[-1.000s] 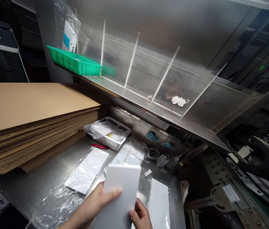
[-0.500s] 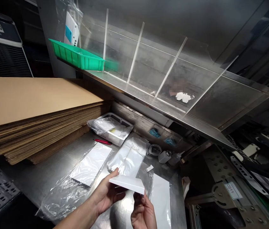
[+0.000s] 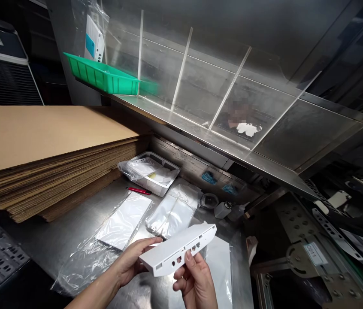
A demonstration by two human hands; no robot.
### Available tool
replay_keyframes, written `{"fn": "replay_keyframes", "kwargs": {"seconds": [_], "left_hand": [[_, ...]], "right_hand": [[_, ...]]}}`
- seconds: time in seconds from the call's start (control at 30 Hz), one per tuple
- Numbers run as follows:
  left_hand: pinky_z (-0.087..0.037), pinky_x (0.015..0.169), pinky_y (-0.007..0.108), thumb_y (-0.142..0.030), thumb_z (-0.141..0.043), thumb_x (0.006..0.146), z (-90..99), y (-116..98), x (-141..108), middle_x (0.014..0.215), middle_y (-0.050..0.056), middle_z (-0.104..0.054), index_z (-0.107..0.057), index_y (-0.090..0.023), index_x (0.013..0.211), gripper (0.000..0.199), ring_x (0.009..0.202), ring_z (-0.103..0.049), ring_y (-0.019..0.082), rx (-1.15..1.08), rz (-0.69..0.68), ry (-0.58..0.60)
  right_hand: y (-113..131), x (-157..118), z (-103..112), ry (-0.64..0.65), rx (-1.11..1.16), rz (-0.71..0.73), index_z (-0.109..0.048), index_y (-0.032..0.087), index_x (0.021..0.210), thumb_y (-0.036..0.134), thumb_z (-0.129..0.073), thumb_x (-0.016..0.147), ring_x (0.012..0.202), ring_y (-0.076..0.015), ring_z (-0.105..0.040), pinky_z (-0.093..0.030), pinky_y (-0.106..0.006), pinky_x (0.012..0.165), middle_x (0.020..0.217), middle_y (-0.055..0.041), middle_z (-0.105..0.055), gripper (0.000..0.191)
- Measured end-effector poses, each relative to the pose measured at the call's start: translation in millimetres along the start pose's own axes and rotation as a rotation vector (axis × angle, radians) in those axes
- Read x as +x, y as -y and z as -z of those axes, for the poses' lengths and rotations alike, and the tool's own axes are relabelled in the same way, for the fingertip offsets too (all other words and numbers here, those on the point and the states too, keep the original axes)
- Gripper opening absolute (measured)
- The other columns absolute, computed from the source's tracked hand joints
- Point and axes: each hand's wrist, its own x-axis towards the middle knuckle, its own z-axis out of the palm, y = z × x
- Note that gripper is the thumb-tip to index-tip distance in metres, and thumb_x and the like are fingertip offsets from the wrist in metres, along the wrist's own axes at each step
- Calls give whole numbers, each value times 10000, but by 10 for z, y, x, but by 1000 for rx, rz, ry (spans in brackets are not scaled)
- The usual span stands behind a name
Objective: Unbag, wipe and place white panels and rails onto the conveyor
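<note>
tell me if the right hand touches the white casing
Touching: the head view shows the right hand holding the white casing, its thumb laid over the side with cutouts.

Place: factory workshop, I judge | Landmark: the metal bench [image 3: 83, 225] before me | At bench's left side: stack of cardboard sheets [image 3: 49, 139] | Above bench's far edge: metal shelf [image 3: 194, 125] with clear dividers [image 3: 181, 68] and green bin [image 3: 104, 81] | Right of bench: metal machinery [image 3: 294, 259] labelled C011 | On bench: flat white pieces [image 3: 123, 219] in clear plastic

Left grip [image 3: 134, 259] opposite curled right grip [image 3: 197, 277]
</note>
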Motion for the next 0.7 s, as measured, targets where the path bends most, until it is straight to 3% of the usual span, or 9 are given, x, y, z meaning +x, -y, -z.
{"fn": "replay_keyframes", "kwargs": {"seconds": [0.3,0.7], "left_hand": [[-413,580,217,-405,-582,798,-76,-83,-233,727,86,-714,-695,-98,871,336,623,-585,153,150,-161,249],[-443,517,201,-407,-686,715,-11,57,-14,657,50,-723,-670,-137,956,362,539,-603,138,138,-138,140]], "right_hand": [[-71,-50,-111,25,-137,81,-591,112,807,426,-748,656,424,-104,-592,-481,-171,351,632,-24,-645,382],[-157,-34,-88,99,-111,137,-589,106,817,426,-695,717,407,-111,-602,-468,-161,336,663,-50,-661,351]]}}
